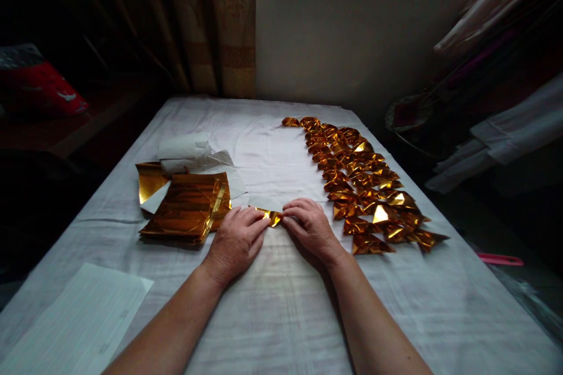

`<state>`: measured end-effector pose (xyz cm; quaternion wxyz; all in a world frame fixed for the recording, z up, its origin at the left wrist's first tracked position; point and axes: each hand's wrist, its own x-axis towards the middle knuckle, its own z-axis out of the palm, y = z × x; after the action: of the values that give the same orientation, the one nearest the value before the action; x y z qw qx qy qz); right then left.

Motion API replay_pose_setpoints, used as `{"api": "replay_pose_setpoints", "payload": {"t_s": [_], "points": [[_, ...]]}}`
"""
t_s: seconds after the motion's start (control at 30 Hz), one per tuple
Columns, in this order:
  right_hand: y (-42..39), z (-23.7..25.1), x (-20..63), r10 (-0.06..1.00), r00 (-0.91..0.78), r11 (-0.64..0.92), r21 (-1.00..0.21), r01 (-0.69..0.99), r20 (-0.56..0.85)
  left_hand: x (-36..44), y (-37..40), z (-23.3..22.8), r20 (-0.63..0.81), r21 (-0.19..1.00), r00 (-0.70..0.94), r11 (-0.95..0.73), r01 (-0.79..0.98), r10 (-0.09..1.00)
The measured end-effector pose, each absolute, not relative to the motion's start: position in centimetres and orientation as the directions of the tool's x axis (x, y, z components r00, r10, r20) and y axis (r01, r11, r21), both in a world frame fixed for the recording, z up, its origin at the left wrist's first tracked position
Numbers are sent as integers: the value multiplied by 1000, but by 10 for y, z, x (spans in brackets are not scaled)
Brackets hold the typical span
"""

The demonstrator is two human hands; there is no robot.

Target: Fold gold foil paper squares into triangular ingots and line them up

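A narrow folded strip of gold foil paper (275, 219) lies on the cloth between my two hands. My left hand (240, 237) has its fingers pressed together on the strip's left end and hides it. At the right end, the fingertips of my right hand (308, 225) pinch the foil. Just left of my left hand sits a stack of flat gold foil sheets (185, 205). To the right of my right hand, several folded gold foil pieces (365, 179) stand in rows running towards the back.
White cloth covers the table (272, 316). Crumpled white paper (189, 152) lies behind the stack, and a pale sheet (83, 316) at the front left. A board (352, 35) and curtain (233, 23) stand behind. Clothes (519, 123) hang at right; a red bag (44, 85) is at left.
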<state>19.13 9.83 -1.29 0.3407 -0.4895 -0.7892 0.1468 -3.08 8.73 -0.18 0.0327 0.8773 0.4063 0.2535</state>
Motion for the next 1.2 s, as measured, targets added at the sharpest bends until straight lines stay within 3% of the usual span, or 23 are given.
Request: {"api": "replay_pose_setpoints", "payload": {"t_s": [0.33,0.7,1.2], "points": [[93,-13,169,934,-103,269,-482,834,342,-29,85,-3,400,270,536,-654,706,744],[93,-14,169,944,-72,233,-494,838,323,-28,82,6,344,203,608,-689,695,715],[95,-14,166,945,12,170,-524,835,327,-26,80,8,288,211,592,-653,727,752]]}}
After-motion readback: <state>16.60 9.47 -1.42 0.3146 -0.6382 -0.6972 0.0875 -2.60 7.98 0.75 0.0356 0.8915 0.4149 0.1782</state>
